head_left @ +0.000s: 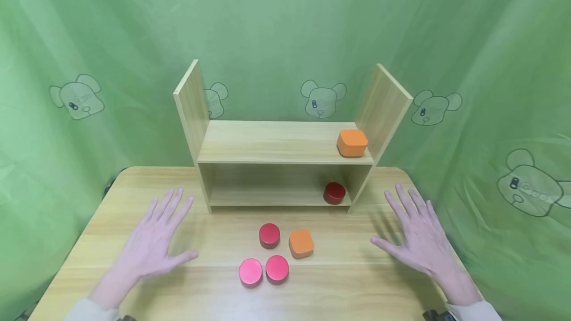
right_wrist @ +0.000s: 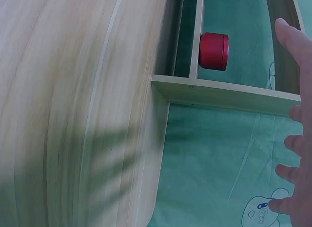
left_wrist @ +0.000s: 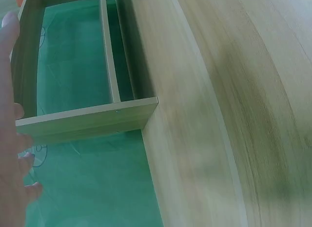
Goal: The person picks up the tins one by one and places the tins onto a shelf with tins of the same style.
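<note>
My left hand (head_left: 151, 237) hovers palm down over the table's left side, fingers spread, holding nothing. On the right, my right hand (head_left: 417, 239) is likewise spread and bare. Between them lie three round red pieces, one behind (head_left: 269, 235) and two in front, a left one (head_left: 251, 272) and a right one (head_left: 277, 268). An orange rounded-square block (head_left: 301, 243) sits just right of them. Behind stands a wooden shelf (head_left: 267, 142); a second orange block (head_left: 352, 142) rests on its upper board's right end, and a dark red round piece (head_left: 334, 192) on the lower board's right end.
The light wooden table (head_left: 330, 286) carries the shelf at its far edge. Tall side panels, left (head_left: 192, 108) and right (head_left: 388, 108), rise above the upper board. A green curtain (head_left: 276, 38) with mouse-head drawings hangs behind and at both sides.
</note>
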The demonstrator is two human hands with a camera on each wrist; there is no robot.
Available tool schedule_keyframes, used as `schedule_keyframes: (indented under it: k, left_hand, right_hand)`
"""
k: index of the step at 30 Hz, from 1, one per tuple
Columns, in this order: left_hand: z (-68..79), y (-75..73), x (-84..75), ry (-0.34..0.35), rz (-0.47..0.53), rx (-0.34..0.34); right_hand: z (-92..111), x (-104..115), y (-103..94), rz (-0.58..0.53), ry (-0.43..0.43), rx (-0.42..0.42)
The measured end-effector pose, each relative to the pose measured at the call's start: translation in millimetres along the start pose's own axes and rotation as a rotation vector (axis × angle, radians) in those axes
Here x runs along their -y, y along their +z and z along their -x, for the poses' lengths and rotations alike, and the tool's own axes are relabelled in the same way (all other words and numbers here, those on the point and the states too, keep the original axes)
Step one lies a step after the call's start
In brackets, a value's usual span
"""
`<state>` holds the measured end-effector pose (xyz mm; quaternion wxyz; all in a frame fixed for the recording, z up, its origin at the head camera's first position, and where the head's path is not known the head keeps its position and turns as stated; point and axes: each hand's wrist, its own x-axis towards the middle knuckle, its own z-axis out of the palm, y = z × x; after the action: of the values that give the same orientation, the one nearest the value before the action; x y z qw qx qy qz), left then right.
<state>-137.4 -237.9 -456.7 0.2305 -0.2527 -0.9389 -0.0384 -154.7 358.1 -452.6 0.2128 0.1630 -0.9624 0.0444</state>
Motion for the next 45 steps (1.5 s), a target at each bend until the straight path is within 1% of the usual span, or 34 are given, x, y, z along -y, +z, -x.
schedule_keyframes:
  k: [2, 7, 12, 15, 18, 23, 25, 29, 32, 33, 35, 39, 42, 45]
  left_hand:
    - [0.0, -0.2, -0.1, 0.003, 0.003, 0.010]
    - [0.4, 5.8, -4.6, 0.022, 0.007, 0.063]
    - [1.5, 14.6, -16.5, 0.073, 0.057, 0.056]
    - [3.5, 20.7, -25.4, 0.093, 0.084, 0.045]
    - [4.6, 26.7, -35.2, 0.109, 0.106, 0.051]
    - [5.3, 36.2, -47.1, 0.125, 0.121, 0.045]
    - [5.7, 39.8, -51.5, 0.134, 0.131, 0.058]
    - [8.1, 45.6, -61.3, 0.138, 0.155, 0.114]
    - [10.1, 49.9, -67.2, 0.131, 0.178, 0.135]
    - [10.3, 51.4, -69.0, 0.136, 0.184, 0.133]
    - [10.6, 53.5, -72.6, 0.140, 0.200, 0.141]
    - [11.4, 57.8, -79.3, 0.153, 0.223, 0.166]
    - [12.3, 61.8, -83.9, 0.170, 0.240, 0.184]
    - [12.9, 65.2, -88.3, 0.183, 0.259, 0.189]
  right_hand:
    - [-0.4, 0.7, 0.2, -0.010, 0.000, 0.001]
    - [-0.9, 1.7, 2.9, -0.039, -0.006, -0.007]
    - [-2.1, 3.9, 6.7, -0.102, 0.015, -0.025]
    - [-3.6, 6.9, 9.0, -0.164, 0.048, -0.024]
    - [-6.9, 9.6, 11.3, -0.228, 0.085, -0.036]
    - [-14.2, 15.3, 17.9, -0.401, 0.167, -0.068]
    - [-15.9, 16.8, 21.3, -0.460, 0.204, -0.085]
    - [-19.0, 19.5, 26.3, -0.542, 0.272, -0.133]
    - [-23.0, 22.8, 28.3, -0.611, 0.299, -0.186]
    - [-24.4, 23.7, 29.1, -0.635, 0.309, -0.206]
    - [-27.7, 25.4, 30.5, -0.688, 0.318, -0.248]
    - [-34.8, 28.0, 33.3, -0.760, 0.336, -0.319]
    - [-40.8, 33.0, 30.9, -0.796, 0.350, -0.344]
    - [-47.3, 40.9, 22.9, -0.822, 0.357, -0.358]
